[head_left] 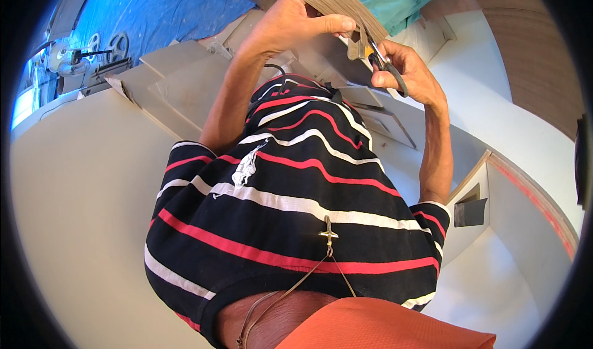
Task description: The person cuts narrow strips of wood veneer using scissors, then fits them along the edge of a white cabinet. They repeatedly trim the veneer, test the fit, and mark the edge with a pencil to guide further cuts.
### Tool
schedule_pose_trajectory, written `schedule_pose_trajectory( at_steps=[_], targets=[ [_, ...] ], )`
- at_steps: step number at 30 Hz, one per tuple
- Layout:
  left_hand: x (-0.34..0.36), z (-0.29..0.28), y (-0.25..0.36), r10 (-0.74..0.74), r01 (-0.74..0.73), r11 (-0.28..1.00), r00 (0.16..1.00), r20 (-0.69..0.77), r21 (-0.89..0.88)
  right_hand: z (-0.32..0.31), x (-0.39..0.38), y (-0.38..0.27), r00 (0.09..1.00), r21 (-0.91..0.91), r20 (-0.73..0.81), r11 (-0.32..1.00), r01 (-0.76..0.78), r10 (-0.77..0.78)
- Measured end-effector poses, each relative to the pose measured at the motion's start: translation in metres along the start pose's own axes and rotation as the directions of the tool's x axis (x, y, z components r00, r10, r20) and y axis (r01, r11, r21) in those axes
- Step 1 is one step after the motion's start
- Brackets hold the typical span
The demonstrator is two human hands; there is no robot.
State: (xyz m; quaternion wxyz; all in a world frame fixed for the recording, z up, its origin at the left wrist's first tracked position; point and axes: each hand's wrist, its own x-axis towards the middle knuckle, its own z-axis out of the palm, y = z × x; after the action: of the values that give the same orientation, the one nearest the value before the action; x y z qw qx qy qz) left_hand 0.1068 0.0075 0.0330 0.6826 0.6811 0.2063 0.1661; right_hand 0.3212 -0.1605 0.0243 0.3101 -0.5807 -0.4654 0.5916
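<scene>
At the top of the head view, my left hand (290, 25) is closed on a curved strip of wood-grain edging (336, 0), its thumb stretched along the near edge. My right hand (411, 71) grips a pair of scissors (397, 82), fingers through the dark handles. The metal blades point up and lie against the strip, just right of my left thumb. A small yellow and grey piece (356, 47) shows below the strip, between the two hands; I cannot make out what it is.
Pale boards (179, 71) lie below my left arm. A blue sheet (167, 15) and a machine with handwheels (74, 58) are at the far left. Teal cloth (401, 0) lies beyond the strip. A white panel with a reddish edge (537, 194) curves along the right.
</scene>
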Motion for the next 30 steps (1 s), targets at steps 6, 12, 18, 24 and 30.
schedule_pose_trajectory(
  at_steps=[6,12,18,24,30],
  targets=[
    [0.002,0.011,0.0,0.122,-0.128,0.991,0.985,-0.124,-0.037,0.002,-0.004,0.008,0.992,0.124,-0.004,0.985,0.123,-0.124],
    [0.007,0.012,-0.016,0.044,-0.123,0.958,0.955,-0.292,-0.258,0.013,0.001,0.04,0.959,0.311,-0.266,0.934,0.178,-0.094],
    [0.005,0.036,-0.024,0.108,-0.289,0.852,0.913,-0.392,-0.436,0.041,0.0,0.074,0.757,0.048,-0.646,0.984,0.17,-0.099],
    [-0.006,0.095,-0.004,0.041,-0.178,0.703,0.977,-0.211,-0.689,0.055,-0.146,0.036,0.103,-0.097,-0.992,0.965,-0.244,-0.073],
    [-0.031,0.161,0.017,0.035,0.166,0.57,0.973,0.226,-0.805,0.144,-0.323,0.025,-0.457,0.265,-0.887,0.876,-0.403,0.058]
  ],
)
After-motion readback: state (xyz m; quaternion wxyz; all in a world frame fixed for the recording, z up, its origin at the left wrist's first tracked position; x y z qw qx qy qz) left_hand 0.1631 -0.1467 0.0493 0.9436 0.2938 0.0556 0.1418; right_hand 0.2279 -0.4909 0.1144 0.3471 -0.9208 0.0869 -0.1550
